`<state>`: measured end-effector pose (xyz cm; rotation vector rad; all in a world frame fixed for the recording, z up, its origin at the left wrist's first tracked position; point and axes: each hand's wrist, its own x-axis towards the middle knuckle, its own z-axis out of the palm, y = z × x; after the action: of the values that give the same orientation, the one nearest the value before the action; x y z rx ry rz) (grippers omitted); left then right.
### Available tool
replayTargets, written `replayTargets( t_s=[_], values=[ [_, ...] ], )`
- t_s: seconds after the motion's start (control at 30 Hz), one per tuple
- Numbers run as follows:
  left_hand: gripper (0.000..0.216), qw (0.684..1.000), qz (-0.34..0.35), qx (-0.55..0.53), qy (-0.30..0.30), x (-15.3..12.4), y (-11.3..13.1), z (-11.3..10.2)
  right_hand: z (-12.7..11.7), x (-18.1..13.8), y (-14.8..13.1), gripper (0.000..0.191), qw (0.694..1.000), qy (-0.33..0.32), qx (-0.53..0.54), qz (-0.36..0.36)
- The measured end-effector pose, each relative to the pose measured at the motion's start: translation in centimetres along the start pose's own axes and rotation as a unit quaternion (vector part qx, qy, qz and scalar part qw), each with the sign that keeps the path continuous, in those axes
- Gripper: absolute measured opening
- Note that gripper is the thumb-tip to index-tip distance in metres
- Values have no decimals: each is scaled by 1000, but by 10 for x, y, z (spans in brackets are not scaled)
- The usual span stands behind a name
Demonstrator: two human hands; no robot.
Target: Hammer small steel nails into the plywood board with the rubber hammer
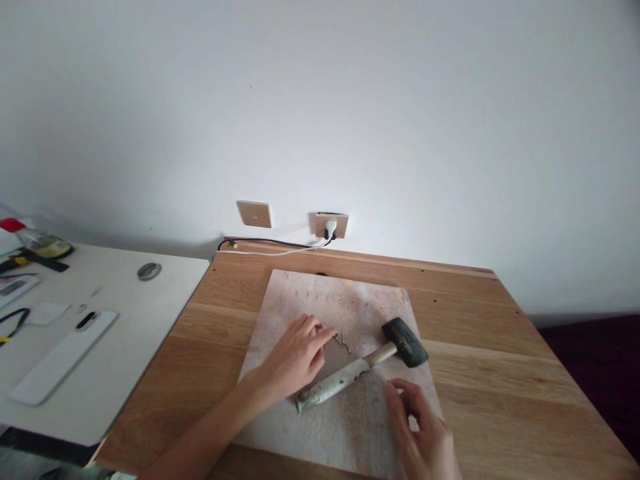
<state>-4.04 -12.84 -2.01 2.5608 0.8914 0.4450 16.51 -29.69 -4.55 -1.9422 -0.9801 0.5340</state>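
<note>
A mallet with a black rubber head and a pale, worn handle lies diagonally across a whitish board. My left hand is over the board, left of the handle, its fingers loosely bent and apart, with the index finger reaching out. Several small metal nails or screws lie just past that fingertip. Below the mallet head is my right hand, thumb and index finger brought together in a pinch. Whatever may sit between those tips is hidden.
Small holes or nail heads form a row near the board's far edge. The board rests on a wooden table against the wall. A white table at left carries a white phone-like object, a bottle and tools. Cables run to a wall socket.
</note>
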Motion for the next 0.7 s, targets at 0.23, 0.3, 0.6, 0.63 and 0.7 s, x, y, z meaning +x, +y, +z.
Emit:
replayTargets(
  t_s=[0.23, 0.3, 0.6, 0.63, 0.7],
  values=[
    [27, 999, 32, 11, -7, 9, 5, -1, 18, -5, -7, 64, 997, -69, 25, 9],
    [27, 1000, 22, 7, 8, 3, 2, -1, 23, -4, -10, 69, 994, -103, 22, 11],
    [13, 996, -61, 59, 20, -17, -18, -7, 25, 26, -24, 69, 970, -242, 16, 15],
    [14, 995, -73, 61, 17, -20, -21, -7, 25, 24, -26, 66, 971, -234, 30, 27],
    [15, 995, -79, 60, 11, -24, -25, -8, 24, 16, -29, 61, 977, -191, 67, 65]
  ],
)
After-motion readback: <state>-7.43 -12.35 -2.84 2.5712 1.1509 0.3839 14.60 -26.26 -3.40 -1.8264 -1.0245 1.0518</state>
